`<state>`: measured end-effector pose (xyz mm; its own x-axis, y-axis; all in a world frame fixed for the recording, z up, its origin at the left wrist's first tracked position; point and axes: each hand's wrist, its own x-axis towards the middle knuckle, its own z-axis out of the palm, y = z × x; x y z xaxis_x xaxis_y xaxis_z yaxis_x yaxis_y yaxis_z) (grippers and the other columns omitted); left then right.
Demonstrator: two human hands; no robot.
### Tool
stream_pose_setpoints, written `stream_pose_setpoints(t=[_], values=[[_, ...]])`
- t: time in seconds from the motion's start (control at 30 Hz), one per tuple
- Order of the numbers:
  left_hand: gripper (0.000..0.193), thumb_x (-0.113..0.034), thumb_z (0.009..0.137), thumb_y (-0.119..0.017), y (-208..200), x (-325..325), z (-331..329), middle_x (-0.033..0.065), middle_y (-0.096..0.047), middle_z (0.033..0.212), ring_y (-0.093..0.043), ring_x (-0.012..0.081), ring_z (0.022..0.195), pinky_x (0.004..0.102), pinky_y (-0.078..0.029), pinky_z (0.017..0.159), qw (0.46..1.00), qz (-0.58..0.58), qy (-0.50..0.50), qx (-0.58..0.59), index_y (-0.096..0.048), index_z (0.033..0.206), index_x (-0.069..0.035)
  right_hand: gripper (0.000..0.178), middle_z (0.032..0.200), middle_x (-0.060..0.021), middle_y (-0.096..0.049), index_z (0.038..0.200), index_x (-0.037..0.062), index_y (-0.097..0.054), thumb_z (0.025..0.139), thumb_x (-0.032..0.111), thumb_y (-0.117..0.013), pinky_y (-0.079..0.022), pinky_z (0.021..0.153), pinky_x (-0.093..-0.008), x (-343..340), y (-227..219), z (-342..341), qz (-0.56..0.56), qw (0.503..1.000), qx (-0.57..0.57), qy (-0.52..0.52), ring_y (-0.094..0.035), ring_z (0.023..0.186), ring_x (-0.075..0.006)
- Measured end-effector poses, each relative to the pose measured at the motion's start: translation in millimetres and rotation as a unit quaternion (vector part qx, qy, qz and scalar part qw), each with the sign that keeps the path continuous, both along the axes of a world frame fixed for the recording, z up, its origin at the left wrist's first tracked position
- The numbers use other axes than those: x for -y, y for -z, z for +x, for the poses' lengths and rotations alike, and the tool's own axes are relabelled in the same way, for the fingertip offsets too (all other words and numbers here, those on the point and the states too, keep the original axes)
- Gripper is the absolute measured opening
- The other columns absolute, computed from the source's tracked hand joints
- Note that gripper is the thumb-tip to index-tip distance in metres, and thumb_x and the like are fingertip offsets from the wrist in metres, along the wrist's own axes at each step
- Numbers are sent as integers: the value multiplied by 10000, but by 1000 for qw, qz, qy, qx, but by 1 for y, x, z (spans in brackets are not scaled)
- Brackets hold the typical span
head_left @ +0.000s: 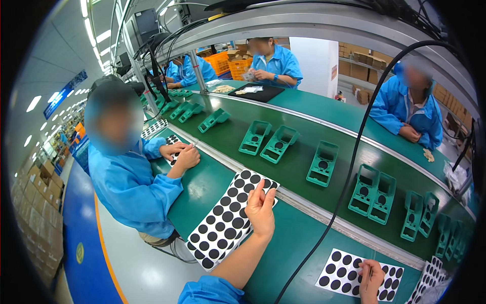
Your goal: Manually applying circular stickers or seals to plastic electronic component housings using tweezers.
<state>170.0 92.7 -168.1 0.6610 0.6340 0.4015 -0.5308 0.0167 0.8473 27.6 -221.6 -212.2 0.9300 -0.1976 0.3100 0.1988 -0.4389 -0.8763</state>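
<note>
My left hand [260, 213] is raised over a stack of white sticker sheets [215, 228] with rows of round black stickers. Its fingers are pressed together; whatever sits between them is too small to make out. At the lower right, my right hand [372, 279] rests over another sheet of round black stickers [336, 271]. The fingers there are curled around a thin, slender tool, whose kind is unclear. Ahead of both hands, green plastic housings [322, 163] lie in a row on the green conveyor belt [296, 175].
A black cable [349, 187] hangs across the view between my hands. To my left sits a co-worker [126, 177] with hands on a sticker sheet; other people in blue sit across the belt. More sticker sheets [428, 278] lie at the far right. A metal frame [304, 25] spans overhead.
</note>
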Motion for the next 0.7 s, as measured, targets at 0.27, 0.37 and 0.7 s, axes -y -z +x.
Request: stream_pose_setpoints(t=[0.27,0.37,0.7], values=[[364,-2,821,-611,-4,-14,6,-62,-406,687,-344,8,550,155,-286,466,999,-32,-24,5,-540,1178,13,86,716,-70,-593,902,-18,-545,885,24,-472,-412,512,-181,-2,2,3,9,1000,-10,-1,-502,534,-71],[331,-13,820,-620,-5,-18,7,-59,-408,702,-350,14,563,165,-303,488,998,-16,-54,3,-570,1146,6,85,721,-63,-584,907,-13,-543,886,25,-470,-402,509,-181,-3,0,2,17,1000,-18,-5,-489,539,-68],[328,-27,835,-610,-4,-31,10,-53,-405,758,-358,20,605,159,-307,513,998,-14,-54,4,-558,1155,25,164,858,-89,-646,1021,12,-583,897,88,-507,-471,627,-220,-3,-8,1,-12,996,-84,-2,-574,671,-113]])
